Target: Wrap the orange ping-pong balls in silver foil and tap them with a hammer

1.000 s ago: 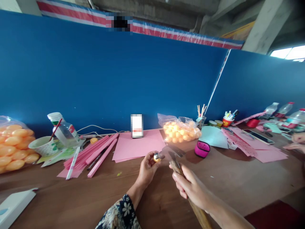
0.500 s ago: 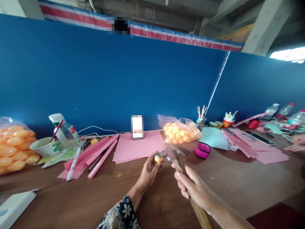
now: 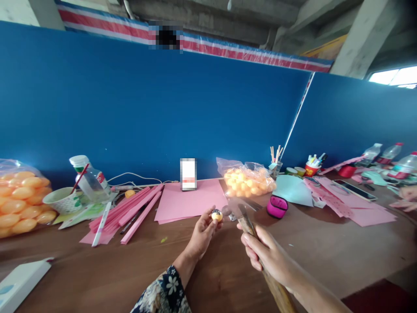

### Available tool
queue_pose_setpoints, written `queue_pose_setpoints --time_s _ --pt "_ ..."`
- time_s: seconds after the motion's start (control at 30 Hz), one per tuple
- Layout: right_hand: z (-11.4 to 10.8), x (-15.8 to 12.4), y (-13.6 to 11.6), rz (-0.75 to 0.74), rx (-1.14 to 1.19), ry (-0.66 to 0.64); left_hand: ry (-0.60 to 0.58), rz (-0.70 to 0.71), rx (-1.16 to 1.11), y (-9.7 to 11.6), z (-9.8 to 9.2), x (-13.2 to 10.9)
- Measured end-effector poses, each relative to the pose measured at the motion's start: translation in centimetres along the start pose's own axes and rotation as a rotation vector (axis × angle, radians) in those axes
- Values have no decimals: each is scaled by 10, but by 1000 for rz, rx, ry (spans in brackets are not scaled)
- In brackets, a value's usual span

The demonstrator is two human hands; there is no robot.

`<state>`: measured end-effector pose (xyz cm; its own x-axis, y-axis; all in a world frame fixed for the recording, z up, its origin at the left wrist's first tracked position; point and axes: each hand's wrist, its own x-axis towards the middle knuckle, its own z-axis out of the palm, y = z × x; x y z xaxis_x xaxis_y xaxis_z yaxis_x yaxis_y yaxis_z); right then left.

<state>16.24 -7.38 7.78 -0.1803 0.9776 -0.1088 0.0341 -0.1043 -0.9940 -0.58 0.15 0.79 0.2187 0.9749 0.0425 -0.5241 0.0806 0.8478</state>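
My left hand [image 3: 202, 234] is closed round a small yellow ball [image 3: 216, 215] with a dark, shiny patch on top, pinched between thumb and fingers above the table. In my right hand [image 3: 260, 250] is a claw hammer, gripped by its wooden handle [image 3: 276, 290]. The metal hammer head [image 3: 237, 210], somewhat blurred, points left toward the ball, with a small gap between them. Behind the hammer head lies a clear plastic bag of yellow-orange balls [image 3: 246, 181].
Pink paper sheets [image 3: 189, 202] and folded pink strips [image 3: 125, 208] lie ahead and left. A paper cup [image 3: 61, 201] and a bag of orange balls [image 3: 24, 204] stand far left. Right of the hammer are a magenta wristband-like item [image 3: 277, 207], pale blue paper [image 3: 294, 190] and a phone [image 3: 355, 190].
The hammer head has shifted slightly right, away from the ball, and my right hand has moved a little right and down. My left hand still holds the ball in nearly the same place.
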Motion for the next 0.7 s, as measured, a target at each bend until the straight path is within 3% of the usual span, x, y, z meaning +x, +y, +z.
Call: queue_pose_setpoints --time_s 0.4,0.57,0.7 --pt "3 1 -3 -14 1 -9 8 -5 15 0 -1 1" --pt "6 1 -4 51 10 -59 -32 -15 6 2 1 0" --pt "6 1 -4 2 12 -9 -30 -1 -31 0 -1 0"
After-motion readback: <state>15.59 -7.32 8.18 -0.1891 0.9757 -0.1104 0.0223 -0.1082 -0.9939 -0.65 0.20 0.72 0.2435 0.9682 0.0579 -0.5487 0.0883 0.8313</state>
